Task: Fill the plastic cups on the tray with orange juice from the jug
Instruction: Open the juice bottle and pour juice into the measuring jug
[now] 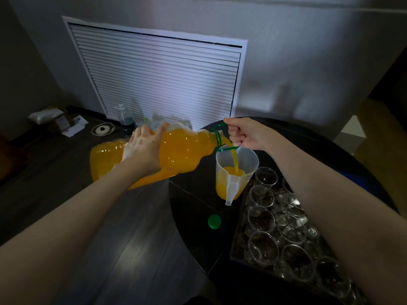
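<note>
A dim room; white louvred panel [157, 78] set in a grey wall [308, 51]; dark wood-plank floor [123, 249].

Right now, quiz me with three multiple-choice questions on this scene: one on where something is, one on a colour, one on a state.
1. Where is the loose bottle cap?
A. on the dark table beside the tray
B. inside the jug
C. on the bottle

2. What colour is that cap?
A. red
B. green
C. white

3. What state are the cups on the tray in?
A. full
B. half full
C. empty

Answers: 1 A, it lies on the table left of the tray; 2 B, it shows green; 3 C, no juice in them, only in the jug.
</note>
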